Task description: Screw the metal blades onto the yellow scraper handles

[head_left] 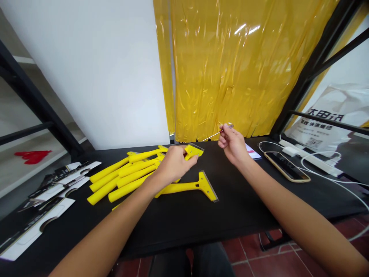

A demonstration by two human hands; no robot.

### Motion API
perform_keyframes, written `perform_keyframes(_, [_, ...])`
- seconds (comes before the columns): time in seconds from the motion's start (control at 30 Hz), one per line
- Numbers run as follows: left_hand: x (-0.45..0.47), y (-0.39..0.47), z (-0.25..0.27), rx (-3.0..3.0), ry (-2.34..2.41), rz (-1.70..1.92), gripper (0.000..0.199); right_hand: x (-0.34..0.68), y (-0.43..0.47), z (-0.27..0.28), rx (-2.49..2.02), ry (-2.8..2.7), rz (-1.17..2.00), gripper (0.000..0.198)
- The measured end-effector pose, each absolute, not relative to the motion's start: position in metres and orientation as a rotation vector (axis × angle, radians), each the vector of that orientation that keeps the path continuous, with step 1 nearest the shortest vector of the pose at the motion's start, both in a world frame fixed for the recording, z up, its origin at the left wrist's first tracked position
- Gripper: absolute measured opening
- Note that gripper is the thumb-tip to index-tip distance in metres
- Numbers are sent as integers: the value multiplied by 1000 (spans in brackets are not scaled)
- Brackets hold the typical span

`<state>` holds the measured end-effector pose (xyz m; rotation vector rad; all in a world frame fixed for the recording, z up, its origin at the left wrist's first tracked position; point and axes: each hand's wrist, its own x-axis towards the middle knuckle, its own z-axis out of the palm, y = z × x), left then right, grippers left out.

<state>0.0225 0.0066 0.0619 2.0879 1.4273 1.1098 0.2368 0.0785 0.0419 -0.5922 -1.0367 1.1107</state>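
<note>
My left hand (pixel 177 163) is closed around a yellow scraper (pixel 192 151), whose head and blade stick out past the fingers toward the right. Pinched in my right hand (pixel 232 141) is a thin screwdriver (pixel 213 135); its metal shaft points left and slightly down toward the scraper head, with a gap between the two hands. Just below, another yellow scraper (pixel 206 188) lies on the black table with its blade facing right. Several more yellow scrapers (pixel 123 175) are piled to the left, partly hidden by my left hand and forearm.
Flat printed card sleeves (pixel 54 196) lie at the table's left. A phone (pixel 286 166), a white power strip (pixel 311 157) and white cables are on the right. Behind stand a white panel (pixel 109 69) and yellow plastic sheeting (pixel 230 69). Black frame posts (pixel 311 65) flank the table.
</note>
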Motion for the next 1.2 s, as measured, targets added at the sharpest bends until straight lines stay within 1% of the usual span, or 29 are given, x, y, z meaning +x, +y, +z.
perform_keyframes(0.1, [24,4,63,2198,1382,1152,30,237,78,42,-607,-1013,1134,35])
perform_keyframes(0.23, [16,12,59,2423,1336,1136,14,236,77,41,-607,-983,1183,34])
perform_keyframes(0.27, [13,16,55,2510,1305,1104,15,236,78,40,-606,-979,1191,33])
perform_keyframes(0.37, [4,31,39,2800,1181,925,25,237,81,36,-611,-985,1208,34])
perform_keyframes(0.43, [-2,43,24,2998,1216,688,31,237,84,32,-634,-1015,1201,36])
perform_keyframes(0.5, [-7,54,10,3137,1206,461,33,236,87,27,-670,-1085,1159,38])
perform_keyframes(0.57, [-9,61,0,3227,1107,358,30,234,88,22,-722,-1202,1095,39])
perform_keyframes(0.73, [-8,61,-3,3372,975,538,28,227,85,12,-803,-1476,1032,42])
perform_keyframes(0.93, [-4,53,4,3516,919,726,22,222,80,12,-753,-1482,1096,43])
perform_keyframes(1.2, [-4,54,6,3501,918,751,23,225,80,14,-713,-1492,1029,41])
